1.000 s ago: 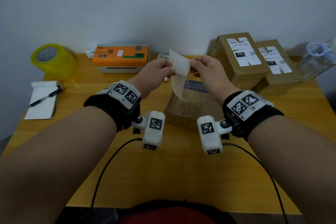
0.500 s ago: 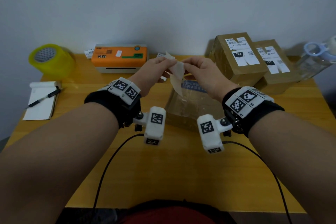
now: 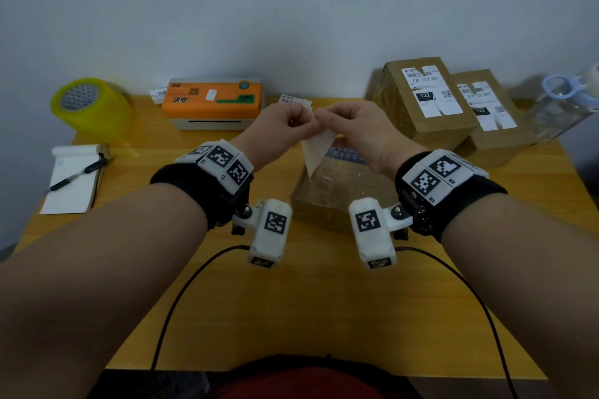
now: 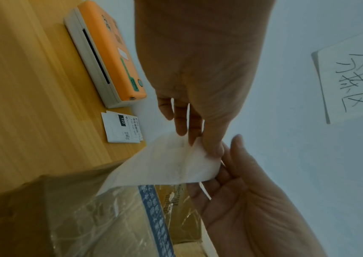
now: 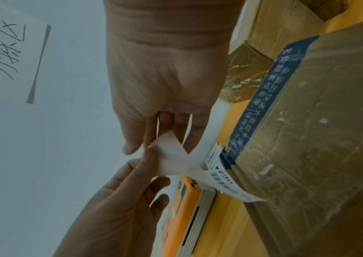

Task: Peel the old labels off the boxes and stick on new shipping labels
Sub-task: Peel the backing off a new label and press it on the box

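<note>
Both hands, left (image 3: 285,126) and right (image 3: 353,129), pinch a label (image 3: 316,154) above the bare near box (image 3: 337,194) (sticking comes next, I'd guess); two boxes (image 3: 421,97) behind already wear labels

Left hand (image 3: 285,126) and right hand (image 3: 353,129) raised, fingertips meeting; each grip a pinch.
</note>
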`<move>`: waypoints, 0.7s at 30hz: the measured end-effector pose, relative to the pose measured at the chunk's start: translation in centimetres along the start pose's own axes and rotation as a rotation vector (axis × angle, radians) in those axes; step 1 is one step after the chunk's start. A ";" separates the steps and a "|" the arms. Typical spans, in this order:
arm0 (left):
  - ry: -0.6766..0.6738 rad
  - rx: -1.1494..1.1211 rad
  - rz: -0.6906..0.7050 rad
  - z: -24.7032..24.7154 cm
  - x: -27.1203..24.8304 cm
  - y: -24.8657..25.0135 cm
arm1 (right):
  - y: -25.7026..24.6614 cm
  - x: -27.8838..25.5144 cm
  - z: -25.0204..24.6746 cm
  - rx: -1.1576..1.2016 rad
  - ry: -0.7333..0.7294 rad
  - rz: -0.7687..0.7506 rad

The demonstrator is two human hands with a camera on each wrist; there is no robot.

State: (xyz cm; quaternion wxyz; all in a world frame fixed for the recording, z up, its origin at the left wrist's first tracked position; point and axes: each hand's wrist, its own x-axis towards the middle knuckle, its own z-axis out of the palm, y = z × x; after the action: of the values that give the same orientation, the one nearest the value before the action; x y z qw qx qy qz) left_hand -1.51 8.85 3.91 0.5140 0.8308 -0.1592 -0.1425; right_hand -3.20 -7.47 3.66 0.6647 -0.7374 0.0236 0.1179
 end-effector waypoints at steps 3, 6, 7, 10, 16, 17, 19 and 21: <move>-0.008 0.107 0.079 0.1 0.1 0.4 | 0.1 0.2 -0.1 -0.010 0.042 0.010; -0.020 0.175 0.103 0.0 0.3 0.4 | 0.2 0.1 -0.2 -0.016 0.049 0.017; -0.021 0.163 0.099 0.0 0.3 0.3 | 0.2 0.1 -0.1 -0.016 0.053 0.014; -0.009 0.051 0.043 0.0 0.1 0.0 | 0.1 0.0 -0.1 0.005 0.076 0.005; 0.041 -0.073 -0.063 0.2 0.0 -0.6 | 0.5 0.2 0.3 0.061 0.119 0.010; 0.044 -0.060 -0.068 0.2 -0.1 -0.7 | 0.5 0.1 0.5 0.038 0.122 0.003; 0.058 -0.050 -0.063 0.4 0.0 -0.6 | 0.6 0.1 0.7 -0.022 0.123 -0.022; 0.070 -0.055 -0.034 0.5 0.1 -0.3 | 0.6 0.1 0.9 -0.101 0.120 -0.063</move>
State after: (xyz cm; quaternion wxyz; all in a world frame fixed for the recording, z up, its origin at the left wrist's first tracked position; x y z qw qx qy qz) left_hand -1.57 8.53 3.46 0.5395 0.8234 -0.1229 -0.1263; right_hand -3.31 -6.66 3.02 0.6276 -0.7760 0.0341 0.0536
